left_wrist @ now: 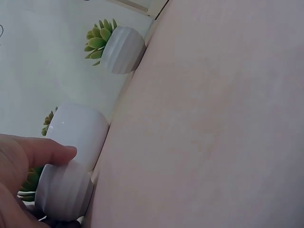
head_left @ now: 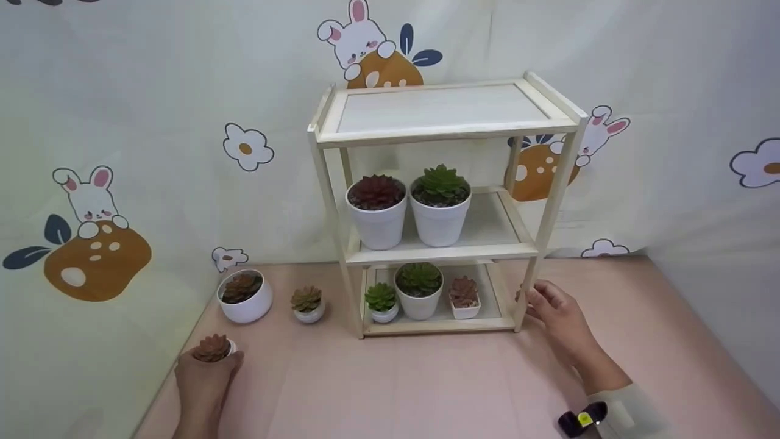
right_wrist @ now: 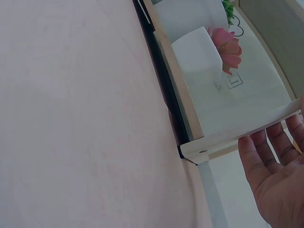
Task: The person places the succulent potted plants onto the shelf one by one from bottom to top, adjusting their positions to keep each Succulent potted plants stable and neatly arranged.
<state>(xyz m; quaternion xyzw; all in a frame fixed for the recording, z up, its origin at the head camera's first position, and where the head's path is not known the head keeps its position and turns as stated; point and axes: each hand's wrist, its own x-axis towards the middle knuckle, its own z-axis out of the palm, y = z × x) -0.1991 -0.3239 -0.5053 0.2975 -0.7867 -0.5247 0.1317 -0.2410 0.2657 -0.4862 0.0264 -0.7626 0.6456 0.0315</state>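
At the left, my left hand (head_left: 203,379) grips a small potted succulent (head_left: 213,348) with reddish-brown leaves. In the left wrist view, a finger lies along the upper side of its ribbed white pot (left_wrist: 66,192), which is low against the pink surface. My right hand (head_left: 563,323) holds the front right leg of a pale wooden three-tier shelf (head_left: 439,251), near the bottom tier. Seen from the right wrist, several fingertips (right_wrist: 246,144) rest along the outer side of that leg.
A round white succulent pot (head_left: 245,306) and a smaller potted succulent (head_left: 309,314) stand left of the shelf. Red (head_left: 378,225) and green (head_left: 441,219) succulents share the middle tier. Three more pots, including a square one (head_left: 465,310), sit on the bottom tier. A patterned cloth hangs behind.
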